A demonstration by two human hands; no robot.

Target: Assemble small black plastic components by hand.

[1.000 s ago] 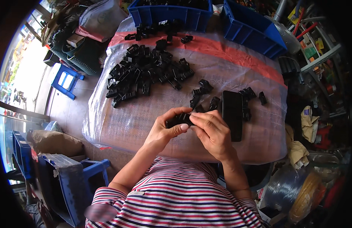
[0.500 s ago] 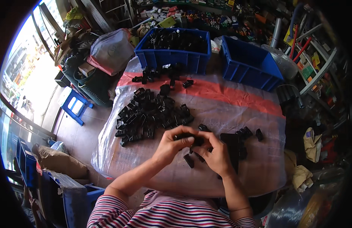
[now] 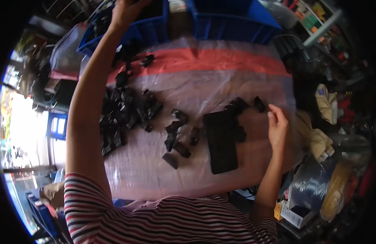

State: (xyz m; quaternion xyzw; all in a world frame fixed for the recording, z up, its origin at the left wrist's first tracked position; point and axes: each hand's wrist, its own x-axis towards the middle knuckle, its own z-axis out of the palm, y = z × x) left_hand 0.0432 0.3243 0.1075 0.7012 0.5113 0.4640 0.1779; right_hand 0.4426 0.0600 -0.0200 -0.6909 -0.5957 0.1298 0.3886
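My left hand (image 3: pixel 123 14) is stretched far forward over the left blue bin (image 3: pixel 145 34); its fingers run into the picture's upper edge, so what they hold, if anything, is hidden. My right hand (image 3: pixel 278 126) is at the right side of the table, its fingers partly extended and no object visible in them. Just left of its fingertips lies a small blocky black plastic piece (image 3: pixel 259 104), apart from them. A flat black rectangular slab (image 3: pixel 221 144) lies on the table, with several similar pieces (image 3: pixel 236 105) beside it. More loose black pieces (image 3: pixel 178 138) lie left of the slab.
A large heap of black pieces (image 3: pixel 129 105) covers the table's left part, partly behind my left forearm. A second blue bin (image 3: pixel 232 26) stands at the back right. Translucent sheeting with a red stripe (image 3: pixel 204 61) covers the table. Crumpled brown paper (image 3: pixel 320 142) lies beyond the right edge.
My hands were together over the table around a black piece. They have parted: the left has reached forward to the left bin, the right has moved right. The view has shifted too.
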